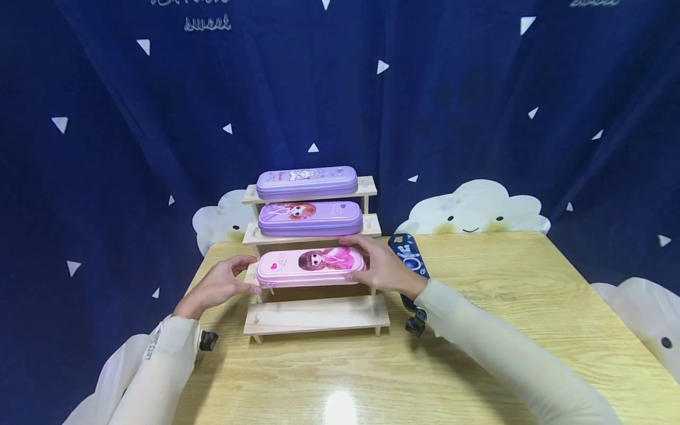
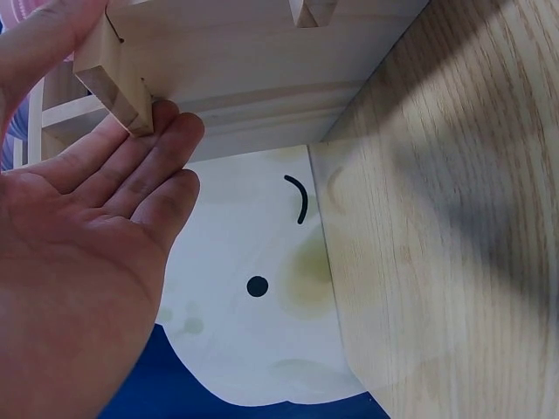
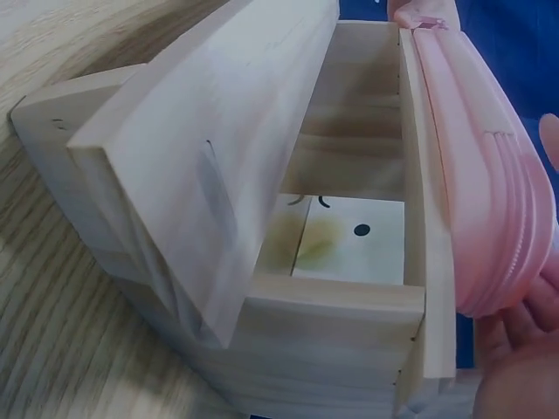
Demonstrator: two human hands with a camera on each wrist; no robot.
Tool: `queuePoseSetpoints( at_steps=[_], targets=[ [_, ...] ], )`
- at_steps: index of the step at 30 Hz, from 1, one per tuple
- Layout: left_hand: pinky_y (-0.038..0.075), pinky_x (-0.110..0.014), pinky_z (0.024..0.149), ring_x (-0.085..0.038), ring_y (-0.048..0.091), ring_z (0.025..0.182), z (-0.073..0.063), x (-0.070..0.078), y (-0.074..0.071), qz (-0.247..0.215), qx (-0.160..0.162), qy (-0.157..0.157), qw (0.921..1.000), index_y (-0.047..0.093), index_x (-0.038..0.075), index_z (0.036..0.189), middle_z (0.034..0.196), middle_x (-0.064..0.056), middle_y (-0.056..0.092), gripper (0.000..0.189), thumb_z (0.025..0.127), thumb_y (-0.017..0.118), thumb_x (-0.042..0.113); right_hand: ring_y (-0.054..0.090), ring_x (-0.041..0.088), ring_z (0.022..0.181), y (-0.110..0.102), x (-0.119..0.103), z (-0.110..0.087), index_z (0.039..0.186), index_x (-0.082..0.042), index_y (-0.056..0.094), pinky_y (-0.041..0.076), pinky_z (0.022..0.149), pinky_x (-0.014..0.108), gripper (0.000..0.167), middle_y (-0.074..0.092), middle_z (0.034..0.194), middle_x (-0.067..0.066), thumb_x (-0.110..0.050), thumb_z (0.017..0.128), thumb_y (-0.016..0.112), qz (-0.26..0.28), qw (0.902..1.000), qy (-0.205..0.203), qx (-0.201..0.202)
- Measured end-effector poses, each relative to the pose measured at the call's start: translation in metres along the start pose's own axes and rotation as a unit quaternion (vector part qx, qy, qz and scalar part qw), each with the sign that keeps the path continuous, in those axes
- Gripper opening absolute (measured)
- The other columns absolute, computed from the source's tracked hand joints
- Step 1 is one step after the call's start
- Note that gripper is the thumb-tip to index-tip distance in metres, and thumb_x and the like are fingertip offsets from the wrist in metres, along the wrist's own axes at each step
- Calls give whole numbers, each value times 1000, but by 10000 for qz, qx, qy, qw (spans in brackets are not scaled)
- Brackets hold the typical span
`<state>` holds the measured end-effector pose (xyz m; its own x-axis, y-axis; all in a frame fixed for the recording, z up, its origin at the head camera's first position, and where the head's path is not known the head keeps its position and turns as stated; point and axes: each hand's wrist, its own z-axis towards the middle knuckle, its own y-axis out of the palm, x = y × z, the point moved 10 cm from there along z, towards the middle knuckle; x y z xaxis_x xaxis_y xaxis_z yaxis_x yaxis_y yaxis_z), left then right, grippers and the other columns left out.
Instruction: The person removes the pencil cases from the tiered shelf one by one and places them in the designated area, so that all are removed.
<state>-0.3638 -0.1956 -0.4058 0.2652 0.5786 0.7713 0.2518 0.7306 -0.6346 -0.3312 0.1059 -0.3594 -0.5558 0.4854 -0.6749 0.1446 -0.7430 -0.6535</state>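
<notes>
A pink pencil case (image 1: 313, 264) with a doll picture lies along the third step of a wooden stepped rack (image 1: 319, 313). At its right end, my right hand (image 1: 385, 265) holds it, thumb in front and fingers behind; the right wrist view shows the fingers against its rounded end. My left hand (image 1: 223, 286) is at the left end of the case and step, its thumb near the dangling zip pull (image 1: 271, 288). In the left wrist view its fingers (image 2: 144, 179) lie fairly straight beside the rack's wooden end.
Two purple pencil cases, one (image 1: 307, 182) on the top step and one (image 1: 310, 218) on the second, lie above. A dark blue astronaut case (image 1: 409, 257) lies on the table (image 1: 504, 283), partly behind my right arm. A blue curtain (image 1: 451, 106) hangs behind.
</notes>
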Motion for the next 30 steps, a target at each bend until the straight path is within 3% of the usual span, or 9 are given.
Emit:
queuePoseSetpoints(
  at_steps=[5,14,21,30],
  targets=[
    [34,-59,119,-48,47,140,1,2,2,37,-2,53,10000,52,-8,139,142,-28,57,73,79,87,14,54,25,137,7,8,3,147,-16,51,40,119,48,78,57,148,6,-23,77,85,-189,9992,262,-248],
    [33,-59,120,-49,45,141,7,7,1,-13,-35,123,9999,51,-9,139,143,-30,56,74,78,87,14,54,31,137,7,17,10,149,-15,49,39,118,52,86,56,149,10,-31,74,86,-305,9976,430,-455],
    [33,-59,120,-49,46,140,8,11,1,40,-52,142,9999,51,-9,139,142,-29,56,75,78,87,15,54,32,135,10,22,13,151,-17,47,38,118,54,89,54,150,11,-31,72,86,-161,9946,735,-720],
    [35,-60,118,-49,49,138,-1,6,2,138,-42,158,9998,51,-10,139,141,-29,57,74,79,86,15,61,21,119,25,15,9,142,-22,55,46,108,45,81,63,138,4,-26,69,88,219,9913,995,-832]
  ],
)
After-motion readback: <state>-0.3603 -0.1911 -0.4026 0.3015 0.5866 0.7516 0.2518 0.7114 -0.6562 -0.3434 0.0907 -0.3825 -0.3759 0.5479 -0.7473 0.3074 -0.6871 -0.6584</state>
